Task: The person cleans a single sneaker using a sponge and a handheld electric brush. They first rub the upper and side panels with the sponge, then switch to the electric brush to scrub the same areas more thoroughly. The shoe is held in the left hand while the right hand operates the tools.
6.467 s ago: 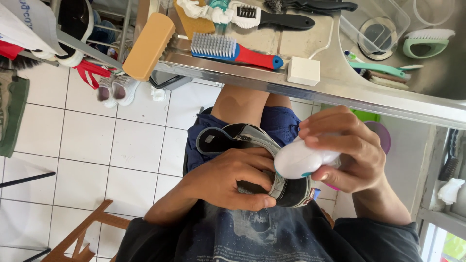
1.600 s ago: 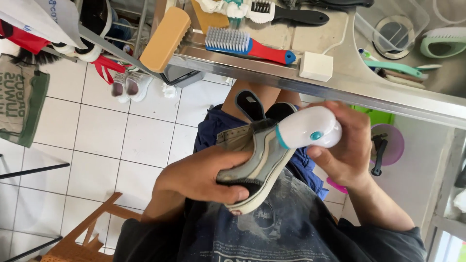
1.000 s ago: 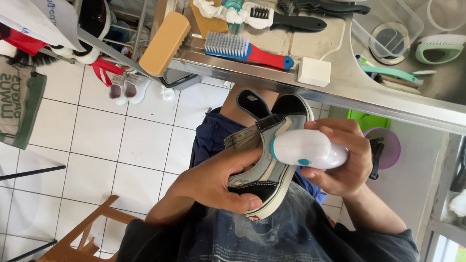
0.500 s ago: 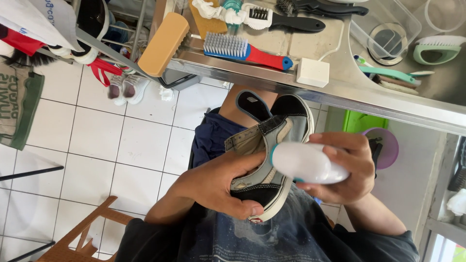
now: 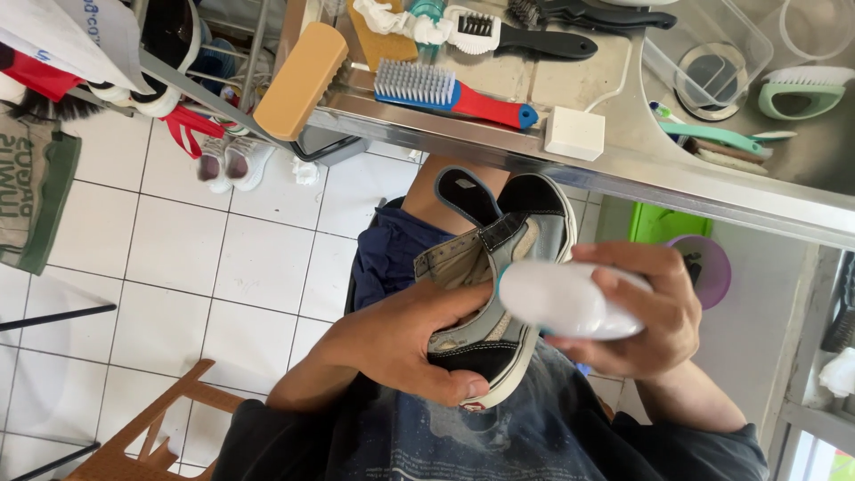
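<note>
Two hands are busy here: the left hand (image 5: pixel 405 343) is wrapped tight around the side of a black and grey shoe (image 5: pixel 494 294), thumb on the sole edge, and the right hand (image 5: pixel 637 312) is closed around a smooth white scrubber (image 5: pixel 565 300) that presses on the shoe's side, just beside the left fingers. The shoe looks light, with soft bendy cloth on top and a firm rubber sole, so the sole seems the best place to grip it. Above both hands, a blue and red brush (image 5: pixel 450 91) and a white block (image 5: pixel 574 134) lie on the shiny metal table (image 5: pixel 623 174).
</note>
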